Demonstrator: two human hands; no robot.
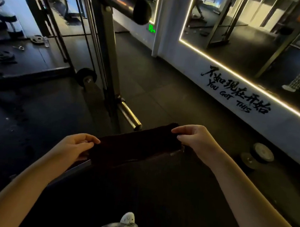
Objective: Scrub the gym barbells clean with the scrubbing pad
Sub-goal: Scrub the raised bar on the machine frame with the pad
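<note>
Gym floor, dim light.

Count: two hands, one scrubbing pad (135, 143), dark and cloth-like, stretched flat between them just in front of the body. The left hand (79, 146) pinches the pad's left end between thumb and fingers; the right hand (193, 138) pinches the right end the same way. A grey bar (78, 166) shows under the pad at both ends, but I cannot tell whether it touches the pad. One chrome sleeve (129, 115) juts from the foot of the rack upright (107, 53), just beyond the pad. One dumbbell (263, 153) lies on the floor to the right, near the wall. Two weight plates (37, 39) lie far left, and a small bottle (46, 41) stands beside the nearer one. One shoe (128, 217) is at the bottom edge.

Edges and room: open dark rubber floor (165, 100) runs between the rack and the white wall. A mirror (256, 32) edged with a lit strip fills the upper right.

Writing: black brush lettering (236, 91) on the wall reads "不如现在开始" over "YOU GOT THIS". A green exit sign (151, 28) glows low on the far wall, its text too small to read.
</note>
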